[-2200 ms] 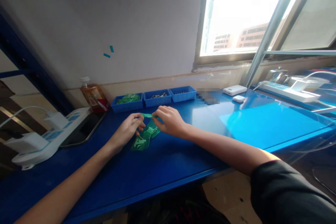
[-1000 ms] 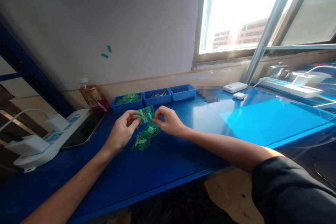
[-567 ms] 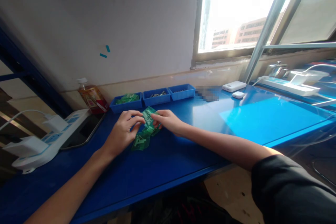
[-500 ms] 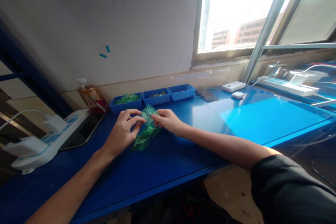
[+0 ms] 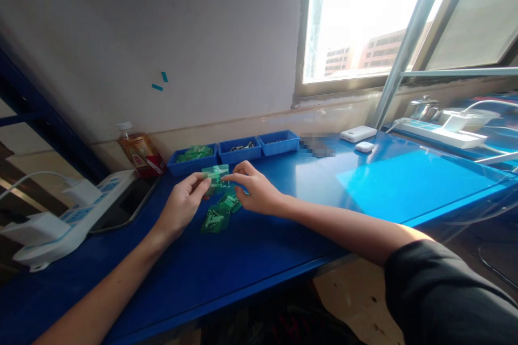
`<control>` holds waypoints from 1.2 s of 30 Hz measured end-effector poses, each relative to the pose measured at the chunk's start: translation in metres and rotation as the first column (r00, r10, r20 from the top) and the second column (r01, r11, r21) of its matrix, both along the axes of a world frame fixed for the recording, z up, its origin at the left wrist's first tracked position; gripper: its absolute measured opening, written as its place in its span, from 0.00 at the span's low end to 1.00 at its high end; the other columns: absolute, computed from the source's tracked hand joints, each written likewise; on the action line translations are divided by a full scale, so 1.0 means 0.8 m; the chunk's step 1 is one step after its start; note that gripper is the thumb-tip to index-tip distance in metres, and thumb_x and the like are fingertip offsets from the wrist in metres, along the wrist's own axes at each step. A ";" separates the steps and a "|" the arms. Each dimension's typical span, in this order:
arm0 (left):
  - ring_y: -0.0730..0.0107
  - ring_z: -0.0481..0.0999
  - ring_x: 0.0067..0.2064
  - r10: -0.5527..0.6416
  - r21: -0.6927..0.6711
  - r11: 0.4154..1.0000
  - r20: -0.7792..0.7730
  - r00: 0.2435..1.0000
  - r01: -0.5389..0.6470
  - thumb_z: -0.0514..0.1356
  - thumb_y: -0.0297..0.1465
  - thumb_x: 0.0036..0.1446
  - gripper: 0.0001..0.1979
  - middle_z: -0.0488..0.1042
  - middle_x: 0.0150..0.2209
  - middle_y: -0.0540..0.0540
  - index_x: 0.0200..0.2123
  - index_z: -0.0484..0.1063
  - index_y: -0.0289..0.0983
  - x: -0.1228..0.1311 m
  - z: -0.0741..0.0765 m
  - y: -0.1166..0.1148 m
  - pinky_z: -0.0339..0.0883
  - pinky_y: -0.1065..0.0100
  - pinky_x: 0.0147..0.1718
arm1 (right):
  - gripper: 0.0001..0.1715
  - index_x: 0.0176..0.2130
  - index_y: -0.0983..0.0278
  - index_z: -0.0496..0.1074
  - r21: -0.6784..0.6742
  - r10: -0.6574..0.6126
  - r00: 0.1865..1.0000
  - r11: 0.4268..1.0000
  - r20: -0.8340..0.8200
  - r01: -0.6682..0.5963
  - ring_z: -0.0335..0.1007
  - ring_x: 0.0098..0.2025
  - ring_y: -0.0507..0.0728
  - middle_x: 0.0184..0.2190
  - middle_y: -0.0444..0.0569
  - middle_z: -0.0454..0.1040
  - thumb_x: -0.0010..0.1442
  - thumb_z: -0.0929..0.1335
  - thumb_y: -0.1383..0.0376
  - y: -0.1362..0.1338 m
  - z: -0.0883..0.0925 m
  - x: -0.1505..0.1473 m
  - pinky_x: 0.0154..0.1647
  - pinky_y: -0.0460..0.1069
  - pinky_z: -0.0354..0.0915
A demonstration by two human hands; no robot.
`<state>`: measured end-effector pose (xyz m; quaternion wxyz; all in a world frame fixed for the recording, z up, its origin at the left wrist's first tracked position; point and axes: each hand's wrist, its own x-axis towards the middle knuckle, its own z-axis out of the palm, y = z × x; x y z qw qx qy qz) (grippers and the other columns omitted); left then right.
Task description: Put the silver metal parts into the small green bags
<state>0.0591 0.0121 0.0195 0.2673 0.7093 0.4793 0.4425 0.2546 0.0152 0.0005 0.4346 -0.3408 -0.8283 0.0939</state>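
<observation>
My left hand [image 5: 185,200] pinches a small translucent green plastic bag [image 5: 218,170] between thumb and fingers, holding it above the table. Pale strip-like parts show faintly inside. My right hand [image 5: 261,192] is at the bag's right edge, its index finger stretched out against it; the thumb is apart from that finger, and nothing shows in its grasp. Below the hands, another green bag [image 5: 216,219] with pale pieces inside lies on the blue table [image 5: 243,264]. A further green bag [image 5: 229,202] overlaps it, partly behind my right fingers.
Along the wall stand a blue bin of green bags [image 5: 190,167], a blue bin of small metal-looking parts [image 5: 240,155] and a third blue bin [image 5: 280,146]. Left are a bottle [image 5: 140,152], a power strip [image 5: 87,210] and a dark phone-like slab [image 5: 123,207]. Two white devices [image 5: 358,133] lie right.
The held green bag has moved slightly left and turned. It has gone from my right hand's pinch to my left hand's, and my right fingers have loosened.
</observation>
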 end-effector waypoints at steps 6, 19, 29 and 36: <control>0.62 0.72 0.43 0.079 0.498 0.849 -0.447 0.891 0.174 0.54 0.37 0.59 0.13 0.75 0.41 0.46 0.43 0.75 0.43 -0.006 0.006 -0.007 0.63 0.63 0.47 | 0.25 0.36 0.67 0.74 -0.496 -0.014 0.930 0.849 -0.367 -0.183 0.67 0.35 0.52 0.32 0.49 0.69 0.62 0.61 0.50 -0.008 0.016 -0.011 0.35 0.47 0.65; 0.65 0.73 0.26 -0.049 -0.215 0.974 0.079 0.996 0.065 0.56 0.53 0.51 0.25 0.75 0.24 0.44 0.27 0.73 0.34 -0.007 0.005 0.006 0.65 0.67 0.26 | 0.22 0.55 0.60 0.67 0.238 -0.113 0.958 0.970 0.263 0.049 0.62 0.35 0.53 0.35 0.49 0.69 0.63 0.59 0.68 -0.002 0.000 0.004 0.36 0.46 0.58; 0.65 0.76 0.36 0.410 0.581 0.806 -0.410 0.815 -0.114 0.54 0.39 0.59 0.14 0.77 0.40 0.46 0.44 0.72 0.39 -0.029 0.010 0.007 0.66 0.67 0.38 | 0.19 0.43 0.63 0.70 0.249 -0.031 0.948 0.967 0.318 -0.051 0.58 0.33 0.54 0.31 0.46 0.64 0.54 0.59 0.75 -0.012 0.006 0.001 0.36 0.48 0.56; 0.58 0.72 0.48 0.581 0.717 0.681 -0.405 0.706 -0.148 0.49 0.35 0.63 0.16 0.72 0.46 0.43 0.48 0.70 0.36 -0.068 0.053 0.084 0.63 0.63 0.49 | 0.16 0.40 0.60 0.72 0.255 0.040 0.895 0.952 0.445 -0.169 0.56 0.32 0.54 0.32 0.46 0.63 0.55 0.61 0.72 -0.014 -0.006 -0.009 0.33 0.48 0.54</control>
